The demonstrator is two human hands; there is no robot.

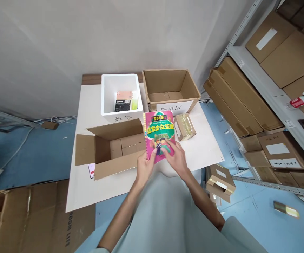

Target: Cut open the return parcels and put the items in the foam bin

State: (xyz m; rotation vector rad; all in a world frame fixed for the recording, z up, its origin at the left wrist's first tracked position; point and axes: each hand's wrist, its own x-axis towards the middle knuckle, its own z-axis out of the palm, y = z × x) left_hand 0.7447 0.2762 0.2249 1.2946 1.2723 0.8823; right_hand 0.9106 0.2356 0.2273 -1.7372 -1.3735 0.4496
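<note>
A pink book (156, 131) with a green oval and yellow lettering on its cover is held up over the front of the table. My left hand (145, 168) grips its lower left edge, thumb on the cover. On the lower right side, my right hand (177, 158) is closed on the same book, its thumb and a finger across the cover. Just left of the book lies an open cardboard box (117, 165) with its flaps spread. A small taped carton (185, 127) sits to the right, partly behind the book.
Behind stand a white foam box (106, 95) containing a few books and a larger cardboard box (191, 82) with a handwritten label. A pink-screened phone (91, 170) lies partly under a flap. Shelves of cartons (281, 151) line the right side; a big box (44, 218) stands lower left.
</note>
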